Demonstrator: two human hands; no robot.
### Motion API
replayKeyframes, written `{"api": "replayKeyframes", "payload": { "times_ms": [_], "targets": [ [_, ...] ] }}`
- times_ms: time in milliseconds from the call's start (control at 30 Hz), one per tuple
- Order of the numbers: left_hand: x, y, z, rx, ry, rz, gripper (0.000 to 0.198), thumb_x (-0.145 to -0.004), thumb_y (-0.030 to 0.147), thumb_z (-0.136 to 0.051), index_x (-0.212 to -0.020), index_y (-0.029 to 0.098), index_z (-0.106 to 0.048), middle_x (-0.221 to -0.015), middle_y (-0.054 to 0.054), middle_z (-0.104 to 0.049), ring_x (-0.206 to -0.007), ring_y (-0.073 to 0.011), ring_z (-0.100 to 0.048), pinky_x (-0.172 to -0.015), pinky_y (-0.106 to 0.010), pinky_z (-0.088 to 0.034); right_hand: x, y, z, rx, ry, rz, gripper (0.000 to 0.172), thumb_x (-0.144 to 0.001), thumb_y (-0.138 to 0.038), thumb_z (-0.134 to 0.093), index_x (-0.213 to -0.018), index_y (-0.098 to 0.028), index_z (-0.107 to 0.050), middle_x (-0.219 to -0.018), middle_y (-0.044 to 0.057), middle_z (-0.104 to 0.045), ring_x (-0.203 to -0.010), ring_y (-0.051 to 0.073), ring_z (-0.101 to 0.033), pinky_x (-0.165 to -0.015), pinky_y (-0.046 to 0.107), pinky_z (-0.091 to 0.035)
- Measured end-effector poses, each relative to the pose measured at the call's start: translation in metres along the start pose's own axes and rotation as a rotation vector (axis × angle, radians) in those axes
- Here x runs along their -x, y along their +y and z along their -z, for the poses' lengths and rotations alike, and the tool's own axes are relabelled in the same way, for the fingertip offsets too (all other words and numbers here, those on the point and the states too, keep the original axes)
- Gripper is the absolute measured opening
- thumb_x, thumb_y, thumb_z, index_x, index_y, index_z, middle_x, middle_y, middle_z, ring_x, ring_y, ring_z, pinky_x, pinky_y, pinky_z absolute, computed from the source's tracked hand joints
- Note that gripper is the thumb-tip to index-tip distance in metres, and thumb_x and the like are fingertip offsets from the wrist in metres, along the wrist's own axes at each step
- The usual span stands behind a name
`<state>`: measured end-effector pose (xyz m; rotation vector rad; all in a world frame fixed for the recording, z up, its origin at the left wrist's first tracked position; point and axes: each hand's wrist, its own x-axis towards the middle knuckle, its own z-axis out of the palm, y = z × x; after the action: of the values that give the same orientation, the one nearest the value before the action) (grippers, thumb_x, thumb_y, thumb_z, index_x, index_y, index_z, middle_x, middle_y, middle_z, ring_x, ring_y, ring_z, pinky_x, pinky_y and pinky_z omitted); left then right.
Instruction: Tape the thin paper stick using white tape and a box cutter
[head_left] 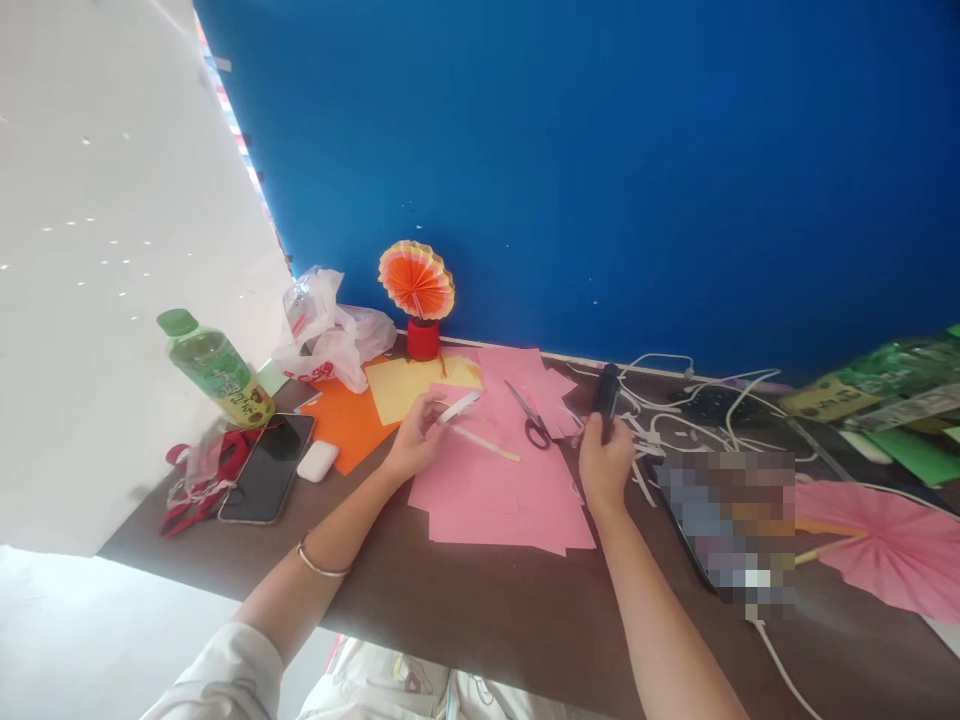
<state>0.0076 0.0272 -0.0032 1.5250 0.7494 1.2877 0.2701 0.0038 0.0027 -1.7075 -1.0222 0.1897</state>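
Note:
My left hand (pixel 418 437) pinches a narrow white paper strip (pixel 459 407) above a stack of pink paper sheets (pixel 501 480) on the brown table (pixel 480 620). A thin pale stick (pixel 486 444) lies on the pink paper just right of that hand. My right hand (pixel 604 462) is closed round a black tool (pixel 606 397), perhaps a glue gun or stapler, which points away from me. Black-handled scissors (pixel 531 418) lie on the pink sheets between the two hands.
A yellow sheet (pixel 418 385) and an orange sheet (pixel 346 420) lie left of the pink stack. An orange paper fan in a red holder (pixel 418 295), plastic bag (pixel 330 335), green bottle (pixel 217 368), phone (pixel 268 468), white earbud case (pixel 317 460), tangled white cables (pixel 682 410), tablet (pixel 731 525) and pink fan (pixel 892 545) surround it.

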Motion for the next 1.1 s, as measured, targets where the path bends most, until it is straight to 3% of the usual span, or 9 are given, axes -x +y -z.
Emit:
{"api": "replayKeyframes", "payload": {
  "times_ms": [167,367,533,767,900,1100],
  "targets": [
    [0.0,-0.001,-0.001,0.047,0.045,0.012,0.043,-0.08,0.029,-0.058,-0.119,0.02,-0.043,-0.104,-0.009,-0.061,-0.099,-0.0183,-0.059,-0.09,-0.036,-0.044,0.015,-0.011,-0.01,-0.282,-0.162,-0.102,0.044,-0.071,-0.044,-0.06,-0.103,-0.016,-0.052,-0.066,-0.001,-0.053,-0.052,0.013,-0.048,-0.053,0.029,-0.042],
    [0.005,0.006,-0.007,-0.035,0.095,-0.036,0.04,-0.075,0.025,-0.064,-0.112,0.02,-0.05,-0.092,-0.007,-0.068,-0.09,-0.0186,-0.064,-0.088,-0.036,-0.047,0.032,-0.023,-0.018,-0.253,-0.316,0.048,0.043,-0.072,-0.044,-0.058,-0.106,-0.019,-0.053,-0.083,0.004,-0.058,-0.068,0.017,-0.056,-0.065,0.034,-0.047],
    [0.003,0.009,-0.009,0.099,0.181,0.054,0.047,-0.066,0.025,-0.072,-0.11,0.019,-0.055,-0.097,-0.008,-0.067,-0.087,-0.0198,-0.065,-0.084,-0.036,-0.05,0.044,-0.027,-0.022,-0.261,-0.383,0.086,0.044,-0.072,-0.044,-0.058,-0.109,-0.02,-0.053,-0.088,0.006,-0.059,-0.076,0.019,-0.057,-0.066,0.035,-0.048],
    [-0.005,0.004,-0.003,0.508,0.281,0.222,0.04,-0.068,0.031,-0.071,-0.104,0.015,-0.063,-0.108,-0.012,-0.064,-0.096,-0.0227,-0.063,-0.092,-0.042,-0.045,0.052,-0.032,-0.026,-0.392,-0.453,0.013,0.042,-0.073,-0.044,-0.058,-0.107,-0.02,-0.051,-0.075,0.001,-0.057,-0.057,0.013,-0.051,-0.049,0.026,-0.043],
    [-0.006,0.003,-0.002,0.556,0.267,0.288,0.038,-0.065,0.032,-0.073,-0.098,0.013,-0.066,-0.103,-0.012,-0.066,-0.092,-0.0224,-0.065,-0.094,-0.042,-0.044,0.054,-0.038,-0.023,-0.487,-0.51,-0.025,0.031,-0.076,-0.039,-0.057,-0.101,-0.021,-0.051,-0.062,-0.005,-0.049,-0.046,0.008,-0.044,-0.043,0.023,-0.037],
    [-0.002,0.011,-0.004,0.559,0.216,0.305,0.037,-0.065,0.034,-0.073,-0.093,0.01,-0.066,-0.096,-0.014,-0.067,-0.085,-0.024,-0.066,-0.09,-0.043,-0.047,0.055,-0.042,-0.022,-0.486,-0.524,-0.017,0.025,-0.078,-0.036,-0.057,-0.097,-0.021,-0.052,-0.058,-0.006,-0.046,-0.046,0.008,-0.043,-0.042,0.023,-0.035]
  ]
}}
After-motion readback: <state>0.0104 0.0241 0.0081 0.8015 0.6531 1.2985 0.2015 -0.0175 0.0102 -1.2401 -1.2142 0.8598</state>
